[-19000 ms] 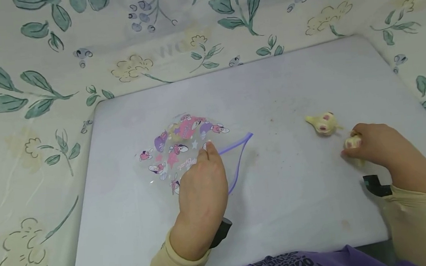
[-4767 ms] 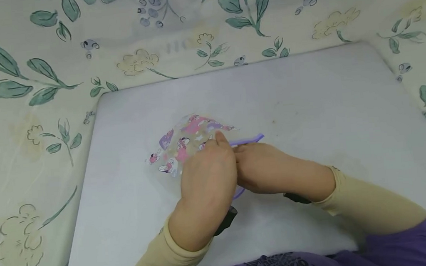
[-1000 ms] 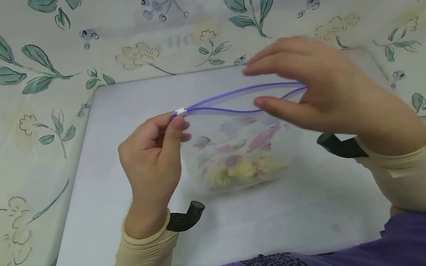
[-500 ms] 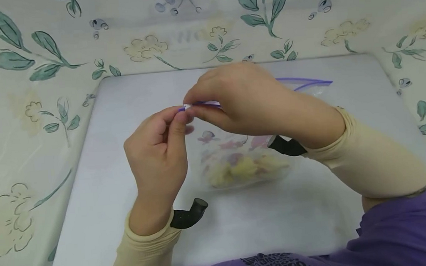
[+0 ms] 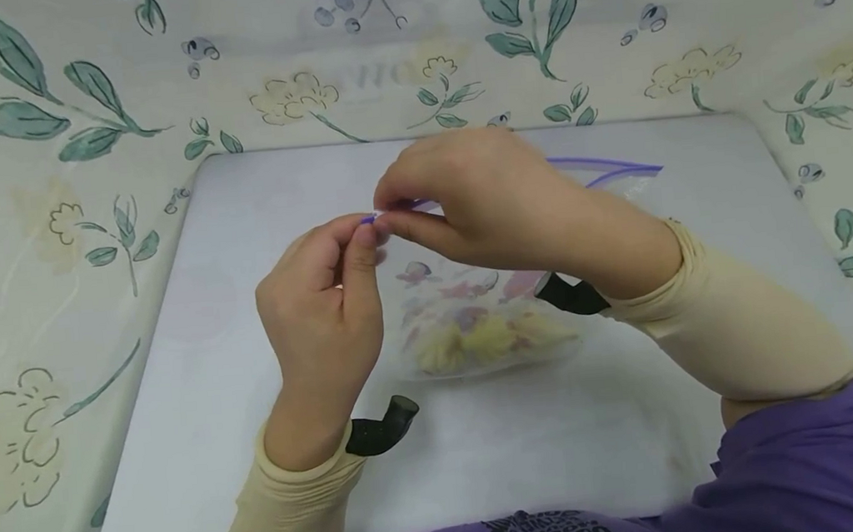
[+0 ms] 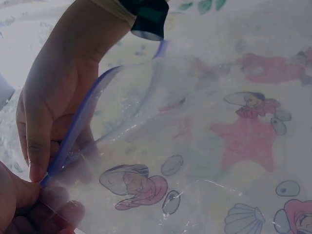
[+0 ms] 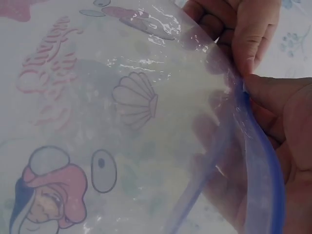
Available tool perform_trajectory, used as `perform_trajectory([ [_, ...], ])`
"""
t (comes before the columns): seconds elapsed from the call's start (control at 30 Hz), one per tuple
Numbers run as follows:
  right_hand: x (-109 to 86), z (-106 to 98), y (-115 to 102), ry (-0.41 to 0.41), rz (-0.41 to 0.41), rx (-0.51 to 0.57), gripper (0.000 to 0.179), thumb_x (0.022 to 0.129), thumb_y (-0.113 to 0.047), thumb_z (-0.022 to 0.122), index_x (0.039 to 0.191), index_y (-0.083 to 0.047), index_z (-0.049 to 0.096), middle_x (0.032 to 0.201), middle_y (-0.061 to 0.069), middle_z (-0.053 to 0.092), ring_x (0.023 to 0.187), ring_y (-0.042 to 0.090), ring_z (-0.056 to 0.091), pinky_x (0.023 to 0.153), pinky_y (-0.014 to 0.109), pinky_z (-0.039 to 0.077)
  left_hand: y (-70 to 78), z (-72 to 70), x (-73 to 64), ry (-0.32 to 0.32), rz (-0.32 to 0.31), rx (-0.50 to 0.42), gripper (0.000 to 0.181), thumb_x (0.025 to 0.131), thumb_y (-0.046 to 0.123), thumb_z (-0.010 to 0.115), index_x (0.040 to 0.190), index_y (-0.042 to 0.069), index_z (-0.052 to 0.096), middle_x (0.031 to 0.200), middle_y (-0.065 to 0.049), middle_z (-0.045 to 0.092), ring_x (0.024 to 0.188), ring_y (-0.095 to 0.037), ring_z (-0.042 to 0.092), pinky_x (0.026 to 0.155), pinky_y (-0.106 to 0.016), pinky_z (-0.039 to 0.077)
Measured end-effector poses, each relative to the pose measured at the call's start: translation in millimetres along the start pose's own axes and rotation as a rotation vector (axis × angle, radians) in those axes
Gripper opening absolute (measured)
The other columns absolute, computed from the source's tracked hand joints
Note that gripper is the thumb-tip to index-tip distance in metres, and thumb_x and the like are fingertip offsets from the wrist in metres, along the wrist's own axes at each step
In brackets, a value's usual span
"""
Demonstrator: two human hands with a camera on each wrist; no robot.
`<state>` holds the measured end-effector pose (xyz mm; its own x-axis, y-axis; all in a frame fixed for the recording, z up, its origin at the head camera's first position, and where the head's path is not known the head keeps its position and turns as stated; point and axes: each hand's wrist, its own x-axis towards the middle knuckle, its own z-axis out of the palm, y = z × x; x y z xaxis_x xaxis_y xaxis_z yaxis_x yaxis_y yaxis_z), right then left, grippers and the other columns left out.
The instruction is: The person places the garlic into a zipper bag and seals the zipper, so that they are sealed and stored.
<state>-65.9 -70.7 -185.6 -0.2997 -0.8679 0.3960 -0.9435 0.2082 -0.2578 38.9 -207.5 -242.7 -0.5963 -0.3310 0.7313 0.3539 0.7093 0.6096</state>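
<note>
A clear zip bag [image 5: 443,290], printed with pink cartoon figures, hangs upright above the table with several yellow bulb-shaped things [image 5: 488,340] at its bottom. My left hand [image 5: 316,300] pinches the left corner of its purple zip [image 5: 606,161]. Right against those fingertips, my right hand [image 5: 481,199] pinches the small white slider [image 5: 375,215], mostly hidden by the fingers. To the right, the two zip strips stand apart. In the left wrist view the bag's mouth [image 6: 92,100] gapes beside the hands; the right wrist view shows both thumbs meeting at the zip's end.
A white table [image 5: 524,450] lies under the bag, with a floral-patterned cloth [image 5: 382,77] behind and at both sides. Black wrist mounts [image 5: 382,428] stick out from the beige sleeves [image 5: 740,333]. A purple shirt [image 5: 568,530] borders the near edge.
Earlier the bag lay flat and two yellow bulbs were outside it; now it is raised with yellow things inside. My right hand, open a second ago, has moved left onto the slider.
</note>
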Motion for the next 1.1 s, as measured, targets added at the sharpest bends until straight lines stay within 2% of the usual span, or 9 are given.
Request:
perform_trajectory([
  [0.2,-1.0,1.1,-1.5,-0.006,0.009,-0.031,0.016,0.092,-0.031,0.061,0.091,-0.018,0.071,0.087,-0.009,0.067,0.076,0.006,0.056,0.069,0.022,0.045,-1.9,-0.2,-1.8,-0.017,-0.008,0.027,0.02,0.092,0.016,0.06,0.085,0.001,0.072,0.07,-0.006,0.07,0.062,-0.015,0.061,0.057,-0.013,0.039],
  [0.47,-2.4,2.7,-2.5,-0.008,0.013,-0.017,0.018,0.092,-0.03,0.06,0.091,-0.015,0.07,0.086,-0.004,0.068,0.076,0.011,0.059,0.069,0.028,0.048,-3.0,1.1,-3.4,-0.017,-0.004,0.053,0.019,0.091,0.016,0.061,0.083,0.002,0.072,0.069,-0.004,0.069,0.058,-0.015,0.058,0.057,-0.014,0.038],
  [0.63,-1.5,2.5,-2.5,-0.039,0.029,-0.032,0.018,0.092,-0.032,0.06,0.092,-0.016,0.07,0.086,-0.006,0.067,0.076,0.01,0.059,0.069,0.027,0.047,-3.7,1.6,-4.1,-0.019,0.007,0.077,0.02,0.091,0.017,0.061,0.082,0.002,0.071,0.069,-0.004,0.069,0.057,-0.015,0.057,0.055,-0.018,0.039],
  [0.87,-2.1,2.2,-1.7,-0.047,0.031,-0.035,0.018,0.092,-0.031,0.06,0.092,-0.016,0.07,0.087,-0.006,0.068,0.077,0.01,0.06,0.071,0.028,0.048,-4.8,2.9,-4.4,-0.024,0.02,0.105,0.021,0.091,0.017,0.06,0.083,0.001,0.07,0.07,-0.005,0.069,0.056,-0.016,0.056,0.053,-0.026,0.042],
  [1.1,-2.0,2.7,-0.2,-0.043,0.029,-0.052,0.018,0.092,-0.032,0.06,0.091,-0.018,0.07,0.086,-0.007,0.068,0.076,0.01,0.059,0.069,0.027,0.048,-5.8,3.4,-4.0,-0.022,0.032,0.11,0.021,0.091,0.017,0.06,0.083,0.001,0.07,0.071,-0.006,0.069,0.056,-0.016,0.055,0.052,-0.029,0.042],
])
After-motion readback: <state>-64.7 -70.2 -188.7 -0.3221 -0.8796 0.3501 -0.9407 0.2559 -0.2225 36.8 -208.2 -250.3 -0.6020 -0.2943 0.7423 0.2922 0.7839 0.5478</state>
